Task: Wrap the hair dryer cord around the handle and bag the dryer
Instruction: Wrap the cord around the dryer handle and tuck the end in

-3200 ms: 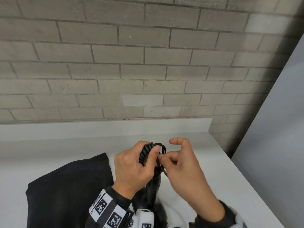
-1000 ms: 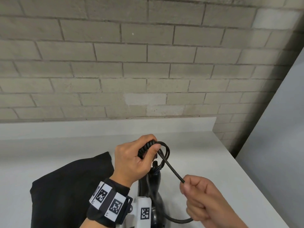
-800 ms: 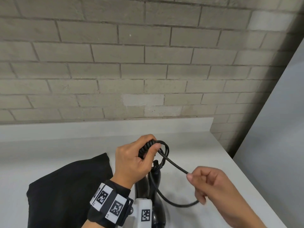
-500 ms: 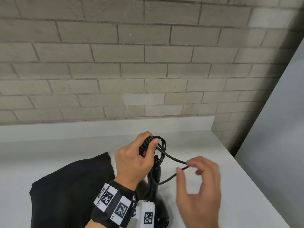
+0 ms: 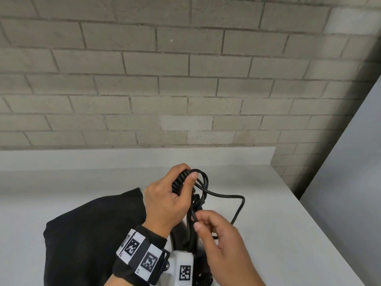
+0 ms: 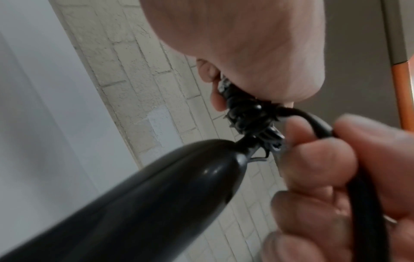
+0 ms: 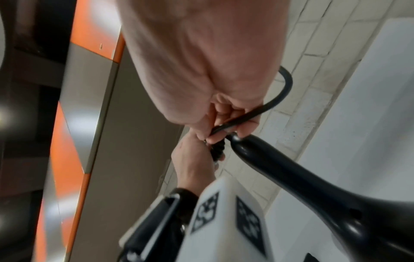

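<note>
The black hair dryer (image 5: pixel 182 234) points its handle (image 6: pixel 156 195) up and away from me. My left hand (image 5: pixel 188 179) grips the coiled cord (image 5: pixel 178 181) wound at the handle's end. From there a loose loop of cord (image 5: pixel 228 196) arcs out to the right and comes back down. My right hand (image 5: pixel 199 219) pinches that cord (image 7: pixel 246 116) just beside the handle's tip. The black bag (image 5: pixel 86 234) lies flat on the counter, left of my left wrist. The dryer's body is mostly hidden behind my wrists.
The white counter (image 5: pixel 288 234) runs to a low white ledge under the brick wall (image 5: pixel 185 89). Its right edge drops off beside a grey panel (image 5: pixel 350 182). An orange-striped panel (image 7: pixel 67 141) shows in the right wrist view.
My right hand carried the cord from out on the right back in to the handle and now pinches it close beside the tip. The left hand kept its grip on the coil.
</note>
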Tool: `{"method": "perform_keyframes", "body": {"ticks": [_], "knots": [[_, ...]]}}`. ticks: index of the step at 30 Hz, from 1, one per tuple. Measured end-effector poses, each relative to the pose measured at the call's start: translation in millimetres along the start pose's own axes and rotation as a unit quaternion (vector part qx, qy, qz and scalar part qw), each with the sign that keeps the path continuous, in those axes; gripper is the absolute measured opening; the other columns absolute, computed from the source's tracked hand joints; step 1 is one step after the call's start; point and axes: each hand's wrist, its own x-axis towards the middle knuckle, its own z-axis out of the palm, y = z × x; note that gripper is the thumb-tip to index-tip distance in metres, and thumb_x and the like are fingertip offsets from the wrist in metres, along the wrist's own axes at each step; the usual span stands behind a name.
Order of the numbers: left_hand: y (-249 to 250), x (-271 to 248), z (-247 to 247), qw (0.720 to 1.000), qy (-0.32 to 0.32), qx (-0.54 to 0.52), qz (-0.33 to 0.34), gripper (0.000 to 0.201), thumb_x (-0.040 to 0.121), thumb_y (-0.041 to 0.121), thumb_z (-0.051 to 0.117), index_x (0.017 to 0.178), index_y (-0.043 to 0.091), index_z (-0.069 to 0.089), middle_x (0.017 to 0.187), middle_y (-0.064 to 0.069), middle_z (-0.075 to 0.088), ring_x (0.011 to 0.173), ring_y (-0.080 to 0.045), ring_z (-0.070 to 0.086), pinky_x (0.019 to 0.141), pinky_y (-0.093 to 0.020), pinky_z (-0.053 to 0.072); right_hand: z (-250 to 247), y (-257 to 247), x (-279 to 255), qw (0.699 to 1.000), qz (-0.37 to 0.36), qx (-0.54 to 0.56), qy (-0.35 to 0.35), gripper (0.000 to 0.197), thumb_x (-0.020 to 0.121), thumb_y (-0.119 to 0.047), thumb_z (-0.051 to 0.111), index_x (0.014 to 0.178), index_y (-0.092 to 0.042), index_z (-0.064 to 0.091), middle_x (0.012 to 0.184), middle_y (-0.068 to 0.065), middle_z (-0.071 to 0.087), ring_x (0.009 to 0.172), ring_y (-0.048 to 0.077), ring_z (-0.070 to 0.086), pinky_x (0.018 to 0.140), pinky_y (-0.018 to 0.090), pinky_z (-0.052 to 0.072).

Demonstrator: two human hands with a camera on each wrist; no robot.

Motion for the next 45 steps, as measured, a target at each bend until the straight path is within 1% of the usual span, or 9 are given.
{"method": "perform_keyframes", "body": {"ticks": [4, 10, 14, 18, 22, 26, 30, 34, 45], "knots": [[-0.8, 0.1, -0.1, 1.000, -0.008, -0.014, -0.024, 0.022, 0.091, 0.052, 0.058, 0.096, 0.031, 0.065, 0.060, 0.009, 0.062, 0.051, -0.008, 0.059, 0.048, -0.033, 0.050, -15.3, -1.7, 1.0, 0.999, -0.038, 0.031, 0.000, 0.011, 0.094, -0.021, 0.056, 0.097, -0.027, 0.065, 0.085, -0.002, 0.064, 0.086, 0.021, 0.063, 0.081, 0.033, 0.051], [-11.2, 1.0, -4.9, 0.992, -0.004, -0.088, -0.085, 0.019, 0.088, 0.051, 0.061, 0.093, 0.033, 0.068, 0.073, 0.008, 0.065, 0.058, -0.010, 0.058, 0.055, -0.020, 0.046, -43.6, -7.5, -3.3, 0.994, -0.102, 0.009, -0.048, 0.014, 0.094, -0.022, 0.056, 0.091, -0.033, 0.065, 0.084, -0.008, 0.060, 0.083, 0.017, 0.060, 0.076, 0.020, 0.047], [-14.5, -0.8, -6.4, 0.987, -0.012, -0.112, -0.111, 0.019, 0.087, 0.053, 0.061, 0.091, 0.035, 0.067, 0.062, 0.011, 0.060, 0.048, -0.014, 0.054, 0.052, -0.025, 0.045, -62.3, 16.7, -13.4, 0.995, -0.102, -0.004, 0.004, 0.019, 0.091, -0.040, 0.058, 0.078, -0.027, 0.062, 0.074, -0.006, 0.058, 0.073, 0.016, 0.057, 0.069, 0.022, 0.045], [-13.6, -2.4, -4.7, 0.986, -0.025, -0.124, -0.109, 0.019, 0.088, 0.051, 0.061, 0.090, 0.033, 0.068, 0.057, 0.011, 0.057, 0.046, -0.013, 0.052, 0.050, -0.029, 0.046, -67.8, 51.2, -16.9, 0.975, -0.112, -0.183, 0.053, 0.020, 0.087, -0.043, 0.061, 0.070, -0.035, 0.053, 0.063, -0.014, 0.052, 0.068, 0.005, 0.052, 0.067, 0.013, 0.039], [-9.4, -4.1, -1.9, 0.987, -0.039, -0.122, -0.098, 0.019, 0.089, 0.051, 0.060, 0.091, 0.034, 0.067, 0.056, 0.010, 0.056, 0.045, -0.011, 0.051, 0.047, -0.033, 0.047, -62.6, 57.0, -14.8, 0.963, -0.137, -0.208, 0.101, 0.005, 0.086, -0.035, 0.060, 0.083, -0.032, 0.057, 0.080, -0.020, 0.054, 0.083, 0.001, 0.054, 0.072, 0.010, 0.039], [-1.4, -3.4, -1.0, 0.989, -0.048, -0.116, -0.074, 0.016, 0.089, 0.049, 0.059, 0.092, 0.034, 0.066, 0.067, 0.006, 0.063, 0.050, -0.010, 0.053, 0.049, -0.028, 0.047, -47.2, 34.3, -8.8, 0.965, -0.111, -0.141, 0.189, 0.022, 0.079, -0.040, 0.063, 0.091, -0.032, 0.046, 0.089, -0.017, 0.050, 0.085, 0.004, 0.051, 0.073, 0.008, 0.038], [2.0, -6.3, -1.7, 0.989, -0.059, -0.117, -0.067, 0.018, 0.090, 0.050, 0.059, 0.093, 0.034, 0.066, 0.065, 0.007, 0.060, 0.048, -0.012, 0.052, 0.044, -0.036, 0.051, -33.5, 23.5, -0.5, 0.983, -0.081, -0.117, 0.114, 0.028, 0.083, -0.050, 0.056, 0.110, -0.044, 0.047, 0.109, -0.025, 0.056, 0.104, -0.002, 0.055, 0.077, 0.010, 0.043], [0.0, -6.3, -6.3, 0.991, -0.066, -0.102, -0.048, 0.022, 0.091, 0.050, 0.059, 0.091, 0.030, 0.067, 0.061, 0.005, 0.057, 0.048, -0.014, 0.051, 0.044, -0.038, 0.049, -41.2, 13.0, 6.4, 0.983, -0.136, -0.095, 0.084, 0.016, 0.088, -0.025, 0.063, 0.094, -0.039, 0.059, 0.082, -0.019, 0.060, 0.069, 0.003, 0.058, 0.062, 0.015, 0.049], [10.1, -4.4, -8.4, 0.984, -0.108, -0.137, 0.037, 0.026, 0.097, 0.051, 0.053, 0.097, 0.028, 0.065, 0.066, 0.008, 0.063, 0.049, -0.010, 0.053, 0.046, -0.031, 0.045, -77.3, -51.8, 57.6, 0.957, -0.249, -0.133, 0.065, 0.009, 0.090, -0.024, 0.068, 0.084, -0.017, 0.070, 0.071, -0.010, 0.058, 0.068, 0.004, 0.053, 0.063, 0.008, 0.034]]}}
